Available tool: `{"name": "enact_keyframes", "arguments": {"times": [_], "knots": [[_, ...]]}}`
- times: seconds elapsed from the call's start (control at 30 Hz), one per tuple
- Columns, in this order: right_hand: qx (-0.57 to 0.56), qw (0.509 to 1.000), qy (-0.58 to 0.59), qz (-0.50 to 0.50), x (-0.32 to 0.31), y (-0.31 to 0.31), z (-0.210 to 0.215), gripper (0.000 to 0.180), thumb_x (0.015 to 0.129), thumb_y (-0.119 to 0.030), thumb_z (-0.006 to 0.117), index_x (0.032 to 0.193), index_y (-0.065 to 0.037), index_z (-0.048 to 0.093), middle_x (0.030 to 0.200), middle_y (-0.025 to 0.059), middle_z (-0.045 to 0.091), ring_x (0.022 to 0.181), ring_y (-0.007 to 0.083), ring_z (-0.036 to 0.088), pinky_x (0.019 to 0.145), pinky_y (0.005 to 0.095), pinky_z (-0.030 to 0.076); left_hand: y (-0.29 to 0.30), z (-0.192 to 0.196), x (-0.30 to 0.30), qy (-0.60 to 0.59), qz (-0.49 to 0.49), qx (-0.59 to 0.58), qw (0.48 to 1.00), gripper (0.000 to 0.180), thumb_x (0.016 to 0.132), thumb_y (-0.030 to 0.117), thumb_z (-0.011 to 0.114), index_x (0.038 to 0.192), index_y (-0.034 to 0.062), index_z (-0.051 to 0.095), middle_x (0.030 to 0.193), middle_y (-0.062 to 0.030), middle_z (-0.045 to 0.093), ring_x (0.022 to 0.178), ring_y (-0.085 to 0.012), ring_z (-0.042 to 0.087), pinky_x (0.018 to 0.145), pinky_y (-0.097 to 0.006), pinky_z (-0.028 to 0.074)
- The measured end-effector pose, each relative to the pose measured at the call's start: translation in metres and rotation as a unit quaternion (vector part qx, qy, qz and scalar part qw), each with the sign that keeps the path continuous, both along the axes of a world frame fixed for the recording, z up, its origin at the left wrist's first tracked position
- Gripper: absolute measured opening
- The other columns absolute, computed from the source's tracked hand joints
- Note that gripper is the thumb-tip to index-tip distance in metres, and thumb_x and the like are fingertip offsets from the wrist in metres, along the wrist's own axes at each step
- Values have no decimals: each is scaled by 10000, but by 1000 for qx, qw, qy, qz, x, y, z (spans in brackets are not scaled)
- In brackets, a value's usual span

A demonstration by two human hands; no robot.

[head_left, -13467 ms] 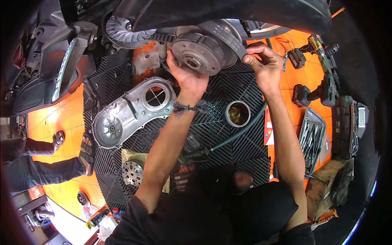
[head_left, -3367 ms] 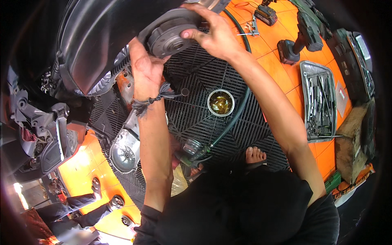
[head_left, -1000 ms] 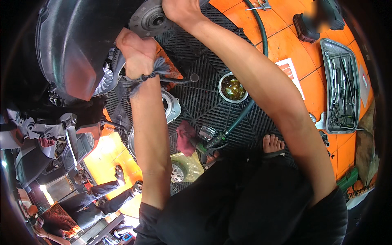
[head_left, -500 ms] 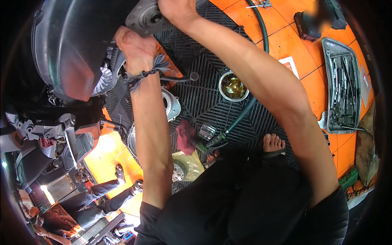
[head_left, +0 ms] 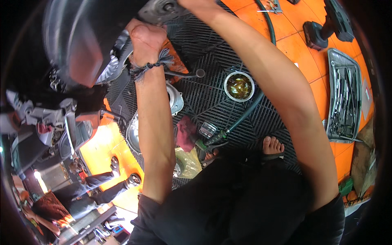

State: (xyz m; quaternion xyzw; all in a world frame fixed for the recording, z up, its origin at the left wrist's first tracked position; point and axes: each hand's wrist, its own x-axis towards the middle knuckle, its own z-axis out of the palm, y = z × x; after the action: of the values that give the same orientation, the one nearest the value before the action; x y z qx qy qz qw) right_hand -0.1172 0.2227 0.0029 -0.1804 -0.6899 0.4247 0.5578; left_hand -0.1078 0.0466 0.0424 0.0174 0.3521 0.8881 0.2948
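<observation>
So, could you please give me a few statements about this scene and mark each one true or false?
1. The left hand is up at a round grey metal part. True.
2. A bowl of amber liquid stands on the black ribbed mat. True.
3. That bowl is to the left of the left hand. False: it is to the right.
4. A tool tray lies on the orange tiles. True.
5. The tool tray is filled with folded cloths. False: it holds metal hand tools.
6. A frayed cord bracelet circles the left wrist. True.
</observation>
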Motion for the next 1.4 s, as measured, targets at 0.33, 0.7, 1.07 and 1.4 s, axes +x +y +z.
{"name": "enact_keyframes", "arguments": {"times": [0.33,0.7,1.07,1.4], "knots": [[-198,921,-15,335,78,-36,-11,254,846,17,688,1027,-39,519,826,37,571,754,127,564,703,277,484,-54,-46,51,508,350,-624,478,663,876,294,611,1404,-77,457,1462,-274,416,1325,-438,440,1120,-510,329],[-227,896,-3,382,51,-24,-37,88,905,-57,608,853,10,632,855,144,676,916,266,678,882,355,524,-63,-72,27,560,163,-746,321,839,822,377,655,1500,1,336,1567,-253,285,1487,-395,192,1172,-602,161],[-186,947,-219,146,344,105,-106,382,1054,-283,440,800,-23,556,634,1,455,600,102,441,563,312,414,-142,-99,120,418,207,-564,682,433,878,8,538,1307,-37,565,1279,-194,629,1161,-274,620,962,-365,492],[-145,821,-497,-240,568,262,-122,329,910,-242,685,695,2,637,565,97,544,544,200,509,586,391,451,-184,-132,162,265,227,-639,686,437,861,51,455,1273,-33,572,1019,-188,708,964,-279,703,848,-383,551]]}}
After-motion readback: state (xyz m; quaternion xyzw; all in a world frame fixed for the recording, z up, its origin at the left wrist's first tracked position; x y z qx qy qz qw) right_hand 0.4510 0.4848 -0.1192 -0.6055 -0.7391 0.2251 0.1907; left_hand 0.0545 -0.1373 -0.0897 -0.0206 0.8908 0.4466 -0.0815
